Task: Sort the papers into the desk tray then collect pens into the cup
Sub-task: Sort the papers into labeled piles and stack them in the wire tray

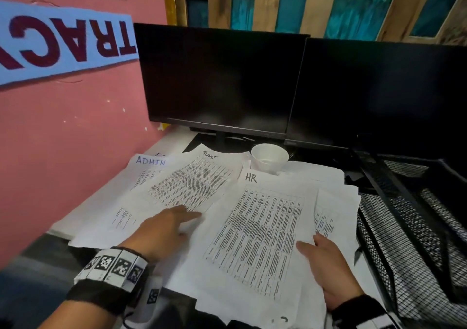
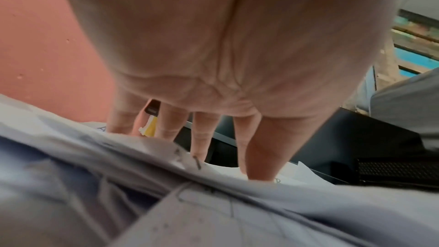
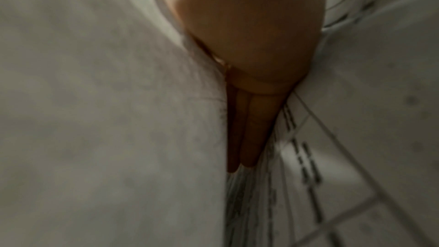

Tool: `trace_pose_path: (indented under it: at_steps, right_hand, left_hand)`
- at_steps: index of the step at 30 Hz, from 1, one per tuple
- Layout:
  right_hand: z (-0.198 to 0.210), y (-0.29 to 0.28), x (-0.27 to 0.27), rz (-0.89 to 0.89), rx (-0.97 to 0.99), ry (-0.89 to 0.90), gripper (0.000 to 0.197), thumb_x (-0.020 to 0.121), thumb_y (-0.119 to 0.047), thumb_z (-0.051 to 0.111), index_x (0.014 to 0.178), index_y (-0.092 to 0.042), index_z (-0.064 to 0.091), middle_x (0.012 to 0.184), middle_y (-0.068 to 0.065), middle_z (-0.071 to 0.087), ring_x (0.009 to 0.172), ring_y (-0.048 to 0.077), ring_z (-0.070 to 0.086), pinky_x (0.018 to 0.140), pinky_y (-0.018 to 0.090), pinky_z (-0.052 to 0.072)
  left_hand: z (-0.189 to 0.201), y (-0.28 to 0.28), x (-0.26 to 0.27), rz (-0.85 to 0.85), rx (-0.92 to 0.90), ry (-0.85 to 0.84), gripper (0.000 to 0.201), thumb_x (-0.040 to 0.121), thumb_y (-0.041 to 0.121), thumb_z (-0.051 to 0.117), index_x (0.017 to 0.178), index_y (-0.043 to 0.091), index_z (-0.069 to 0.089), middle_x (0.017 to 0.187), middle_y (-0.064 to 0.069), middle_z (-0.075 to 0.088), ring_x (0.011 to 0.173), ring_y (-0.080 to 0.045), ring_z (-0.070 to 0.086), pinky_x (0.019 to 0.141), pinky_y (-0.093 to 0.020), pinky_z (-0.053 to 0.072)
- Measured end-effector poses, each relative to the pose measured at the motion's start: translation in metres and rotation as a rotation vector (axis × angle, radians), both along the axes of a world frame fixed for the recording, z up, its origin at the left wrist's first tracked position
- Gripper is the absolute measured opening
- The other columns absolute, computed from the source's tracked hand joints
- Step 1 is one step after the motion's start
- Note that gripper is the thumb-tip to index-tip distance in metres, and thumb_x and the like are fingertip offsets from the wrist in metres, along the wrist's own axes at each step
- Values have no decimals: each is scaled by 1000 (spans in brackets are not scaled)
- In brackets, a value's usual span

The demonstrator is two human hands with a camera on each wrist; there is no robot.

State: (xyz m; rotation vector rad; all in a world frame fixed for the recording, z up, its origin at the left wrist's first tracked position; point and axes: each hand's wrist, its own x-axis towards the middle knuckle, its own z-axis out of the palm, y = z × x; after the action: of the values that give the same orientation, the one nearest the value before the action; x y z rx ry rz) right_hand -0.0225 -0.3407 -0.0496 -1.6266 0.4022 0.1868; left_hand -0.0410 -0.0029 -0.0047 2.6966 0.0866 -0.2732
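Printed papers lie overlapping across the white desk. A sheet headed "HR" [image 1: 255, 227] lies on top at the centre, one headed "ADMIN" [image 1: 149, 163] at the far left, and another printed sheet [image 1: 192, 184] between them. My left hand [image 1: 174, 221] rests flat on that middle sheet with straight fingers [image 2: 259, 147]. My right hand [image 1: 318, 250] pinches the right edge of the HR sheet, thumb on top. Its fingers [image 3: 251, 134] slide under, between sheets. A white cup [image 1: 270, 158] stands behind the papers. The black mesh desk tray [image 1: 404, 227] sits at the right. No pens show.
Two dark monitors [image 1: 219, 81] [image 1: 379, 96] stand along the back of the desk, close behind the cup. A pink wall [image 1: 75, 151] bounds the left side. The desk's front edge lies just below my wrists.
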Motion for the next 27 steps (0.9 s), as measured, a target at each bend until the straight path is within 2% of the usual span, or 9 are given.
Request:
trace_pose_path:
  at_steps: [1,3,6,9,13,18,22,25,27]
  right_hand:
    - [1,1,0,-1,1,-1,25,96,-8,65,118,-10,74,110,15,80,106,42,75,102,66,54]
    - [2,2,-1,1,9,-3,23,96,-8,64,117,-9,74,109,17,80,105,43,75,100,67,54]
    - [4,0,-2,-2,8,1,21,101,1,58,109,-7,75,102,21,80,101,46,75,97,68,55]
    - [6,-1,-5,6,36,5,22,101,3,56,109,-5,75,103,24,80,101,48,75,97,69,55]
    - [8,0,-5,2,66,-2,23,101,5,55,110,-5,74,102,23,80,100,48,75,97,69,55]
    - [12,0,-6,2,59,6,21,101,6,54,109,0,73,102,28,78,88,40,75,85,54,60]
    - [14,1,-7,-8,71,17,19,103,2,55,110,0,72,105,27,78,95,44,75,91,59,58]
    - [23,4,-9,-41,134,8,19,107,-16,57,109,-5,72,102,17,79,95,34,74,90,46,58]
    - [26,5,-9,-68,257,13,27,107,-31,58,112,-11,74,101,13,83,101,33,75,100,49,55]
  left_hand:
    - [-3,1,0,-1,4,19,52,72,28,44,116,49,65,106,28,56,109,-12,63,85,-33,51]
    - [-8,4,3,-16,40,59,58,69,36,43,120,44,68,101,38,57,117,-13,63,86,-31,50]
    - [-5,0,5,-74,150,86,37,71,37,36,99,36,62,101,20,59,97,-17,63,70,-33,46]
    - [2,-5,2,-10,199,-3,18,91,28,41,96,29,58,100,10,61,94,-23,64,80,-36,55]
    - [10,-2,0,201,155,-277,41,98,17,55,130,37,71,131,5,73,115,-23,70,97,-36,55]
    - [30,-10,-4,236,-176,-614,37,97,17,67,127,39,65,104,12,76,76,-18,68,70,-30,51]
    - [42,-50,-13,98,-238,-671,40,95,15,70,127,39,70,98,18,76,72,-5,68,69,-17,49]
    - [33,-89,-16,-132,-156,-497,28,100,21,65,116,41,75,89,14,79,58,1,59,57,-4,32]
    - [23,-114,-17,-286,-117,-371,27,105,27,55,122,40,72,97,8,80,63,-6,64,54,-6,33]
